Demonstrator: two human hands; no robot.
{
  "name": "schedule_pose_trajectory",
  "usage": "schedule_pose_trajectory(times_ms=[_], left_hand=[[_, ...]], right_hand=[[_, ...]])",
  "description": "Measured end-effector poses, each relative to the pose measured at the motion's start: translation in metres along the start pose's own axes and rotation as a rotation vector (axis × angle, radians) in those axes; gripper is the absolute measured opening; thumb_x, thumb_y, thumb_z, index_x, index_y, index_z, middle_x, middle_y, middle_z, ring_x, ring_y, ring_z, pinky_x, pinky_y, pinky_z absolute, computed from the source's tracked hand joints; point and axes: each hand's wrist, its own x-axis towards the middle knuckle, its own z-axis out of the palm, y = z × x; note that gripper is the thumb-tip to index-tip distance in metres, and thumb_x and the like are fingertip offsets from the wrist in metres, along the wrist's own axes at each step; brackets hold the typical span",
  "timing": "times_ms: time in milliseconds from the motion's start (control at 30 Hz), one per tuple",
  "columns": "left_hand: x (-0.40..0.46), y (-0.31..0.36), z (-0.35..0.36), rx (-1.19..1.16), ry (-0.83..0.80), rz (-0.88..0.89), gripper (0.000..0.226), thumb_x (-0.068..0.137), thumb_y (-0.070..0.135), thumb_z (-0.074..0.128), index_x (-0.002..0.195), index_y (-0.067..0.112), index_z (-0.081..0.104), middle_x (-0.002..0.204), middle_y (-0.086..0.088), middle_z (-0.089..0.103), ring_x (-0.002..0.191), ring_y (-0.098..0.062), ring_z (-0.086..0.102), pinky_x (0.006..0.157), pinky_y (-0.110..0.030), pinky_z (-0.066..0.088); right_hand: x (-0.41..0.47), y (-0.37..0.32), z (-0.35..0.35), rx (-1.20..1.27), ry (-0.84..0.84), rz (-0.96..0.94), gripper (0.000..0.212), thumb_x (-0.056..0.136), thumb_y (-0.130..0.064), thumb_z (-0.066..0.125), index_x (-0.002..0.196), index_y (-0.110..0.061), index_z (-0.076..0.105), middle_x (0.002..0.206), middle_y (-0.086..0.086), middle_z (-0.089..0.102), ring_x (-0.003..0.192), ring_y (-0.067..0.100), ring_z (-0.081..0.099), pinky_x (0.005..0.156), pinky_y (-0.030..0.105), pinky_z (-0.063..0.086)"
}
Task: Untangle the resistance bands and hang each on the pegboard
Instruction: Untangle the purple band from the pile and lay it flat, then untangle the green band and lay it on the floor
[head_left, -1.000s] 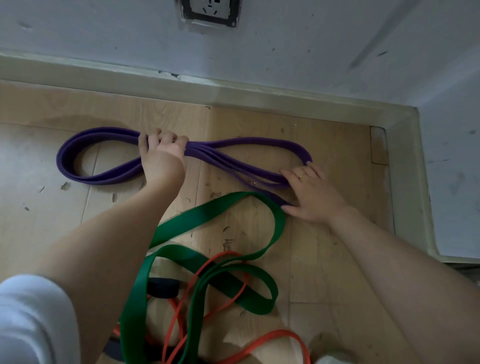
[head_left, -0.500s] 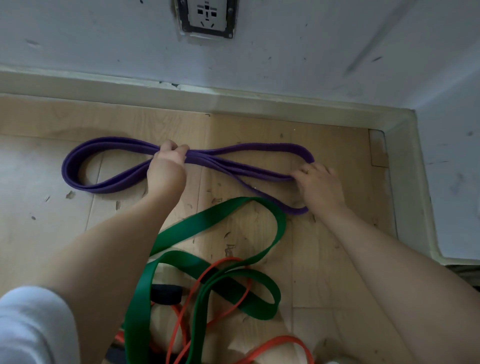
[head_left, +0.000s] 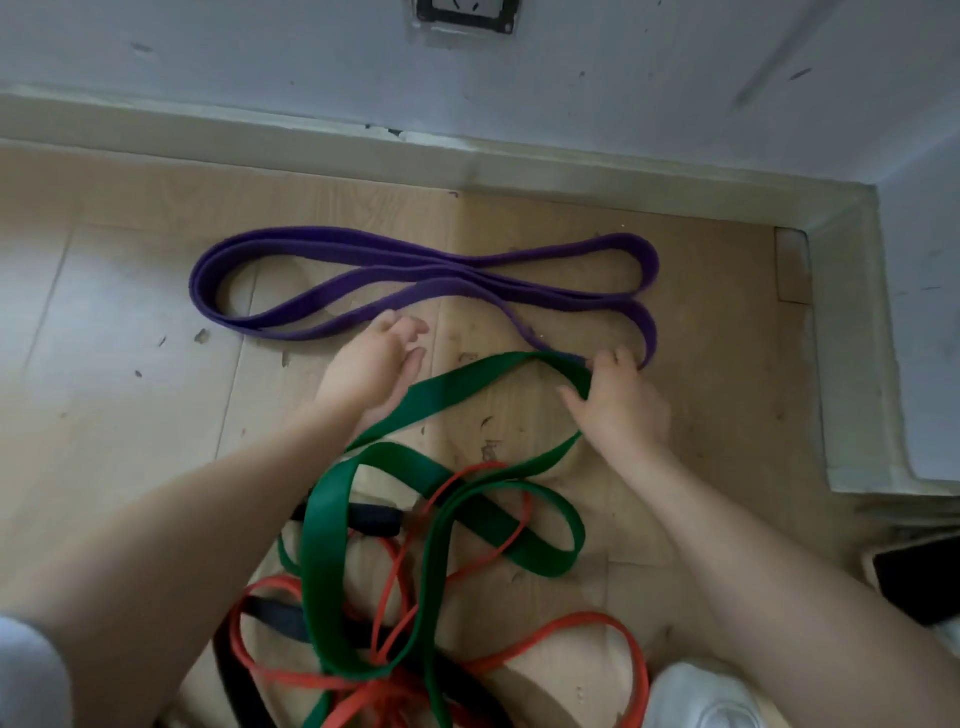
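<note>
Flooring of pale wood planks (head_left: 130, 415) fills most of the frame, scuffed and flecked with debris, bounded along the top by a grey-white wall (head_left: 208, 52) with a pale skirting board (head_left: 260, 111) and a black-framed wall socket (head_left: 465, 18) at the top edge. No pegboard is in view.

Long purple flat-rubber resistance band (head_left: 332, 260) lies folded on the floor across the upper centre, forming a figure-of-eight of doubled strands, free of both hands.

Wide green flat-rubber resistance band (head_left: 332, 519) runs from centre frame down to the lower centre, looping several times. It is tangled with a thin orange-red rubber band (head_left: 597, 623) and a black band (head_left: 374, 519) (partly hidden beneath the others) at the bottom centre.

Right hand (head_left: 618, 405), at centre right, has its fingers curled over the top bend of the green band, with the thumb underneath, holding that bend just beside the lower right end of the purple band. Whether it touches the purple band cannot be told.

Left hand (head_left: 374, 364), at centre, is loosely open with fingers spread and slightly curved, gripping nothing; it sits just below the purple band and partly behind the green strand that crosses its wrist.

White fabric (head_left: 701, 696) shows at the lower right corner, and a dark flat object (head_left: 919, 582) lies at the right edge.
</note>
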Motion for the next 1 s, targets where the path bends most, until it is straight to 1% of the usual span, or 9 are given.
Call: schedule_pose_trajectory(times_ms=[133,267,400,533,600,767,833,933,1000], left_hand=[[-0.047,0.003,-0.007,0.013,-0.018,0.109,0.032,0.094,0.012,0.047,0.126,0.007,0.054,0.123,-0.01,0.055,0.102,-0.027,0.059,0.088,-0.034,0.047],[-0.09,0.039,-0.051,-0.007,0.005,0.095,0.034,0.095,0.016,0.045,0.129,0.015,0.05,0.129,-0.003,0.05,0.106,-0.022,0.056,0.092,-0.034,0.047],[-0.14,0.092,-0.118,-0.055,0.093,0.177,0.044,0.094,0.022,0.05,0.136,0.015,0.042,0.135,-0.005,0.046,0.111,-0.023,0.055,0.095,-0.037,0.046],[-0.193,0.148,-0.182,-0.314,0.176,0.153,0.059,0.087,0.027,0.063,0.139,0.017,0.038,0.135,0.001,0.05,0.12,-0.014,0.051,0.102,-0.033,0.042],[-0.225,0.171,-0.206,-0.45,0.188,0.171,0.051,0.086,0.023,0.065,0.133,0.017,0.044,0.127,0.004,0.055,0.117,-0.012,0.053,0.101,-0.028,0.043],[-0.309,0.212,-0.247,-0.754,0.255,0.245,0.037,0.085,0.014,0.065,0.118,0.019,0.049,0.107,0.006,0.064,0.095,-0.006,0.064,0.075,-0.016,0.055],[-0.335,0.226,-0.255,-0.797,0.309,0.254,0.034,0.085,0.012,0.065,0.115,0.018,0.05,0.103,0.005,0.065,0.092,-0.004,0.064,0.076,-0.014,0.054],[-0.362,0.247,-0.266,-0.865,0.382,0.228,0.012,0.087,0.01,0.062,0.097,0.017,0.06,0.094,0.002,0.068,0.089,-0.009,0.065,0.085,-0.022,0.053],[-0.377,0.262,-0.276,-0.925,0.408,0.248,0.011,0.088,0.007,0.06,0.087,0.018,0.061,0.092,0.0,0.069,0.089,-0.014,0.066,0.084,-0.024,0.053]], right_hand=[[-0.023,-0.005,0.0,0.16,0.115,0.068,0.024,0.094,-0.007,0.043,0.115,-0.009,0.054,0.125,0.011,0.05,0.094,0.03,0.059,0.072,0.034,0.046],[-0.059,-0.025,-0.063,0.318,0.26,-0.092,0.022,0.091,-0.008,0.047,0.11,-0.008,0.058,0.118,0.01,0.054,0.098,0.028,0.057,0.081,0.035,0.044],[-0.127,-0.057,-0.14,0.296,0.311,-0.3,0.023,0.092,-0.011,0.046,0.112,-0.007,0.055,0.118,0.011,0.057,0.096,0.035,0.06,0.078,0.042,0.049],[-0.198,-0.086,-0.209,0.373,0.371,-0.47,0.022,0.096,-0.011,0.042,0.114,-0.006,0.053,0.112,0.012,0.063,0.1,0.031,0.06,0.079,0.037,0.044],[-0.235,-0.095,-0.234,0.464,0.399,-0.542,0.02,0.095,-0.009,0.043,0.111,-0.005,0.054,0.111,0.012,0.062,0.1,0.029,0.058,0.079,0.034,0.04],[-0.313,-0.094,-0.283,0.713,0.507,-0.596,0.014,0.093,-0.005,0.046,0.103,-0.007,0.056,0.099,0.002,0.056,0.085,0.014,0.052,0.071,0.019,0.033],[-0.337,-0.091,-0.302,0.766,0.54,-0.622,0.012,0.092,-0.004,0.046,0.099,-0.008,0.056,0.095,-0.002,0.051,0.082,0.016,0.054,0.073,0.02,0.036],[-0.367,-0.084,-0.326,0.818,0.579,-0.686,0.013,0.09,-0.001,0.047,0.095,-0.009,0.056,0.093,0.003,0.056,0.082,0.023,0.06,0.074,0.029,0.048],[-0.385,-0.079,-0.34,0.9,0.572,-0.724,0.018,0.091,0.002,0.046,0.091,-0.014,0.053,0.092,0.009,0.06,0.076,0.017,0.063,0.07,0.025,0.049]])
